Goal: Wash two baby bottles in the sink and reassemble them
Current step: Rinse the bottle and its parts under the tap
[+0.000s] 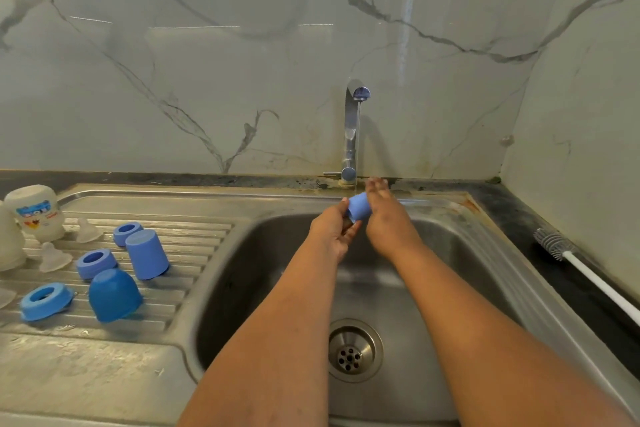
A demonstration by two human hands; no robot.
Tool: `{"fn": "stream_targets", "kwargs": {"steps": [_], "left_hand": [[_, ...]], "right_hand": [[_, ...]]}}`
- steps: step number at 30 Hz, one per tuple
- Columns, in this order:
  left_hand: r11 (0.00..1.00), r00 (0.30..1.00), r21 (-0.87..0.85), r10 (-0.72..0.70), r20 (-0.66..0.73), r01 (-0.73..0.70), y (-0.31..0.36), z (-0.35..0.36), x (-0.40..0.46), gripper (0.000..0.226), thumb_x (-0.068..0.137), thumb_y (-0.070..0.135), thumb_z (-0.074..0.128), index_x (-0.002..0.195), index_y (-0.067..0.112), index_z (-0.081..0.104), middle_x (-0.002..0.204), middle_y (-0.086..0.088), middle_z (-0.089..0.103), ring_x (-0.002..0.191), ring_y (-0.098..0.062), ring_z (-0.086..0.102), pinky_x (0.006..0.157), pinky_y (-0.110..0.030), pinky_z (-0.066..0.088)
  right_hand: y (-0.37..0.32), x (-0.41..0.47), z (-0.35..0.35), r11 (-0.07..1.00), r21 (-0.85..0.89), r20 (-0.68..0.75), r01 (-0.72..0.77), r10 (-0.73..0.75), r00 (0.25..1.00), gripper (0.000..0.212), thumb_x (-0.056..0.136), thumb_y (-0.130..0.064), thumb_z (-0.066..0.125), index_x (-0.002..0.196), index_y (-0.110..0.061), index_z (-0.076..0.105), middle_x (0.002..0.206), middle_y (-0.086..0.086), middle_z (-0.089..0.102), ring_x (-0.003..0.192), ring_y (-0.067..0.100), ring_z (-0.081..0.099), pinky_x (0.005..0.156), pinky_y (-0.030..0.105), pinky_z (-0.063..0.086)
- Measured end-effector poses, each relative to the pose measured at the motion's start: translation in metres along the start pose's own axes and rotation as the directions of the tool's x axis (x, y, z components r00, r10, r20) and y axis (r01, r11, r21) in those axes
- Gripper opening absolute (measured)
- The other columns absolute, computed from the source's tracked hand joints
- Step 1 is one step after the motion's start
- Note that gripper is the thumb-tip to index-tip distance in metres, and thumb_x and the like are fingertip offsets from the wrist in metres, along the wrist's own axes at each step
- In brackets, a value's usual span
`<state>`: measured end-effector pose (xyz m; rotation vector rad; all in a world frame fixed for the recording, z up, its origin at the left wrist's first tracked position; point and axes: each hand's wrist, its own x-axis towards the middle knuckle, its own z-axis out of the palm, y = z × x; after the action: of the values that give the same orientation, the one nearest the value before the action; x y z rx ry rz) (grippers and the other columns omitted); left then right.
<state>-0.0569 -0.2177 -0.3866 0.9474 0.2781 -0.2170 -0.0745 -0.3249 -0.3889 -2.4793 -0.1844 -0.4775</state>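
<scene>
Over the steel sink [460, 291], under a thin stream from the tap [353, 121], my left hand [330, 229] grips a light blue bottle cap [358, 206] lying on its side. My right hand [384, 215] rests against the cap's far side with fingers stretched out. On the draining board [104, 350] at the left lie another light blue cap [147, 253], a darker blue cap [114, 295], three blue collar rings [46, 300], clear teats [53, 256] and an upturned white bottle [36, 210] with a printed label. A second bottle is cut off at the left edge.
A bottle brush [554, 244] with a white handle lies on the dark counter at the right of the basin. The drain [355, 350] sits in the basin floor. Marble wall panels close off the back and right side.
</scene>
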Motion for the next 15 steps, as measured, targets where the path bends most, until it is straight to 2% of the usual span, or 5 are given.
{"fn": "stream_targets", "kwargs": {"steps": [4,7,10,12,15], "left_hand": [[0.999,0.999,0.042,-0.002,0.047,0.000,-0.001,-0.001,0.000,0.032,0.096,0.008,0.055,0.126,-0.003,0.055,0.096,-0.015,0.064,0.084,-0.021,0.062,0.070,-0.027,0.053],[0.999,0.993,0.019,0.048,0.112,-0.051,0.001,-0.002,0.001,0.037,0.098,-0.001,0.046,0.135,0.002,0.048,0.113,-0.018,0.058,0.090,-0.021,0.059,0.077,-0.027,0.052],[0.996,0.990,-0.031,0.088,0.114,-0.085,0.001,0.002,0.002,0.038,0.100,-0.002,0.040,0.138,0.001,0.046,0.127,-0.020,0.053,0.105,-0.025,0.055,0.095,-0.031,0.045],[0.990,0.994,-0.119,0.083,0.077,-0.074,-0.001,0.002,0.005,0.036,0.101,0.004,0.042,0.136,-0.004,0.046,0.127,-0.021,0.053,0.110,-0.027,0.053,0.099,-0.031,0.044],[0.988,0.993,-0.146,0.069,0.100,-0.054,-0.001,0.000,0.003,0.038,0.098,0.019,0.054,0.126,-0.008,0.050,0.122,-0.025,0.058,0.105,-0.028,0.060,0.077,-0.027,0.057]], "right_hand": [[0.006,0.012,-0.005,0.920,0.305,-0.007,-0.248,0.262,0.965,0.051,0.096,-0.006,0.045,0.146,-0.011,0.041,0.153,0.008,0.038,0.139,0.024,0.036,0.115,0.029,0.025],[0.001,0.013,-0.001,0.764,0.570,-0.016,-0.303,0.379,0.925,0.040,0.096,-0.021,0.057,0.135,-0.014,0.055,0.138,0.008,0.054,0.122,0.024,0.053,0.106,0.040,0.043],[0.001,0.012,0.001,0.773,0.559,-0.091,-0.299,0.416,0.905,0.028,0.090,-0.020,0.066,0.118,-0.023,0.062,0.119,0.007,0.062,0.105,0.026,0.060,0.085,0.031,0.051],[0.001,0.011,0.001,0.772,0.564,-0.055,-0.293,0.390,0.919,0.029,0.084,-0.016,0.073,0.107,-0.026,0.061,0.111,0.006,0.064,0.099,0.024,0.062,0.079,0.030,0.052],[-0.004,0.005,0.001,0.777,0.584,-0.023,-0.236,0.306,0.952,0.036,0.076,0.000,0.076,0.098,-0.025,0.062,0.109,0.002,0.064,0.101,0.019,0.062,0.079,0.024,0.052]]}}
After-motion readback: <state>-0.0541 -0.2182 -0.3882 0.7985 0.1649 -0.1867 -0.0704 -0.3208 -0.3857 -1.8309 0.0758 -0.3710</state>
